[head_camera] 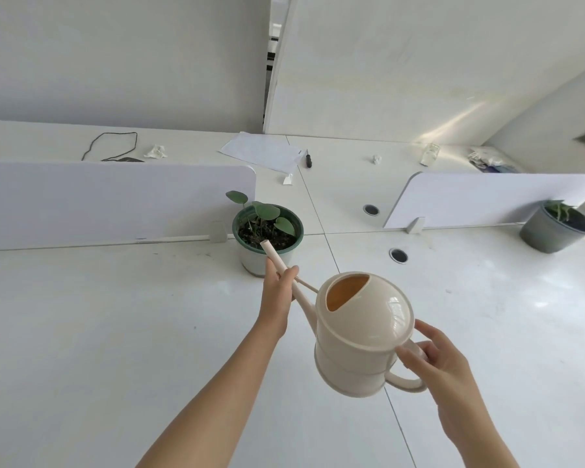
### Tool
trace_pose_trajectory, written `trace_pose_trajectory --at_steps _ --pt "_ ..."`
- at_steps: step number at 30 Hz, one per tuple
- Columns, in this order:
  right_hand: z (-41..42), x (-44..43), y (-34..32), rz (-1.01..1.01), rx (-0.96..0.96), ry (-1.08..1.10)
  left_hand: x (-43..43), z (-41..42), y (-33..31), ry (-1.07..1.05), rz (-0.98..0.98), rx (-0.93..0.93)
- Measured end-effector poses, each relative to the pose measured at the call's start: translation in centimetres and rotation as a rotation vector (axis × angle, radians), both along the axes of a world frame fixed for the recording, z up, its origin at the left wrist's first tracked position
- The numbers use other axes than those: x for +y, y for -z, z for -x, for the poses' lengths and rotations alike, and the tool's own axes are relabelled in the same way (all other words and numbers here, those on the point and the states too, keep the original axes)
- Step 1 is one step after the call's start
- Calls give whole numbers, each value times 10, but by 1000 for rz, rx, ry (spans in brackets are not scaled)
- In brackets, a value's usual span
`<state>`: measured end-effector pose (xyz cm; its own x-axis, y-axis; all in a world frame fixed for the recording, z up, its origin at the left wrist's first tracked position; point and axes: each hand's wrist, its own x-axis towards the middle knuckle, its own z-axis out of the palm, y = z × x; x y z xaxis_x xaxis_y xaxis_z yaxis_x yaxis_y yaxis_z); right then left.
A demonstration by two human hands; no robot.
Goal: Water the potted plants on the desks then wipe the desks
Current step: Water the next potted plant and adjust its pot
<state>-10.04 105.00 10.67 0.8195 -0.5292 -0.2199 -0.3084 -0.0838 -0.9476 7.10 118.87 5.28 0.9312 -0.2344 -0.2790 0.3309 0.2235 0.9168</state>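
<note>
the watering step is in hand: the cream watering can [363,336] is held in the air above the white counter [98,332], tipped forward, with its long spout running up and to the left from the body so that the tip sits right over the soil of the green-rimmed pot [267,236] beside the divider panel [115,204]. the can's long axis runs from the handle at lower right to the spout tip at upper left. the right hand [433,363] is curled around the looped handle, fingers closed on it; the left hand [277,292] pinches the spout partway along, steadying it. no water stream can be made out. the next move likely calls for a little more tilt, then carrying the can over to the grey pot [554,228] far right, which looks untouched; wiping comes after.
</note>
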Motion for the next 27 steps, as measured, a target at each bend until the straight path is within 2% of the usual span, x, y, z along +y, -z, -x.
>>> trace_pose_trajectory --at_steps 27 --pt "-40 3 -18 15 25 -79 -7 -48 13 8 1 96"
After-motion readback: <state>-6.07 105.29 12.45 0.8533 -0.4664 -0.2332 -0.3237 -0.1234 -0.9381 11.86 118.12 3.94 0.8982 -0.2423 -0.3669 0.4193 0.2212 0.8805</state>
